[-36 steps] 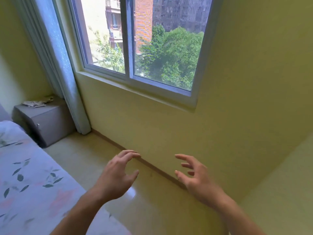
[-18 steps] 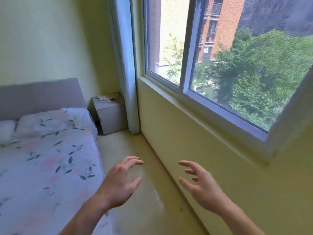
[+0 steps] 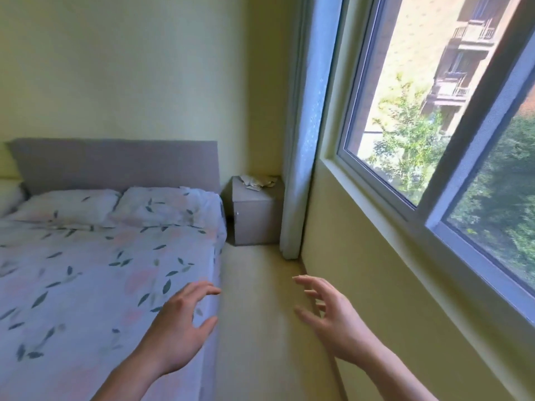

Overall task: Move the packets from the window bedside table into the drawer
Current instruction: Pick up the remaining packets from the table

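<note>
View was swung round — the bench (image 3: 254, 211) with packets (image 3: 258, 180) was brought mid-frame, both hands (image 3: 176, 328) spread, nothing held.

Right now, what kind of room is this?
A bedroom, most likely: a made bed with pillows and a grey headboard, a bedside table with packets on top, beside a window.

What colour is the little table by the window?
The bedside table is plain grey, seen in the head view.
</note>
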A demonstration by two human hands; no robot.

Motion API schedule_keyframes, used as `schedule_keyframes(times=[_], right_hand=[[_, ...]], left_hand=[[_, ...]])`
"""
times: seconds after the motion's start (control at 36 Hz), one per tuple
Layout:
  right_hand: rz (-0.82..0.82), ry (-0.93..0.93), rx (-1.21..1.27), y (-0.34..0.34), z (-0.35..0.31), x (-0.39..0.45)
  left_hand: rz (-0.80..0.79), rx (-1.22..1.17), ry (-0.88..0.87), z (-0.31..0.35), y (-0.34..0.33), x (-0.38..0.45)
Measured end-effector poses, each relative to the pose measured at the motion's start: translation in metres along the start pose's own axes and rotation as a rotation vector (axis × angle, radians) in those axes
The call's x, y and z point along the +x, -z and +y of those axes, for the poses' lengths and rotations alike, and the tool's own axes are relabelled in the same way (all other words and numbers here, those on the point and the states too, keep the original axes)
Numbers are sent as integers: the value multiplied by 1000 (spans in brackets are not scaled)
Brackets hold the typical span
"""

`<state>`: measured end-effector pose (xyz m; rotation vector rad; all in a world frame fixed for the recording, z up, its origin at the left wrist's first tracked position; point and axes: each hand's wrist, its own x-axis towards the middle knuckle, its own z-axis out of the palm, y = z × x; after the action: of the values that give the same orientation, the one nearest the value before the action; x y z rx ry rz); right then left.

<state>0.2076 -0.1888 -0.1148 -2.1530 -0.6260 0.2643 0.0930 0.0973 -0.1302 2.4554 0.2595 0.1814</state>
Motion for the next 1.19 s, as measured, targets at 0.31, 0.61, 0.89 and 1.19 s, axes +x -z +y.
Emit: schedule_keyframes(times=[0.31,0.61,0.89,1.19], right_hand=[[23,11,41,44,49,189],[-50,19,108,87,125,406],[-212,89,116,94,128,614],[-278,56,81,57,144,828]], left_hand=[[-5,20,-88,23,-2,217],[50,26,-22,16,-31,428],[152,-1,164,-26,-10,552],[135,-14,274,-130,9,726]])
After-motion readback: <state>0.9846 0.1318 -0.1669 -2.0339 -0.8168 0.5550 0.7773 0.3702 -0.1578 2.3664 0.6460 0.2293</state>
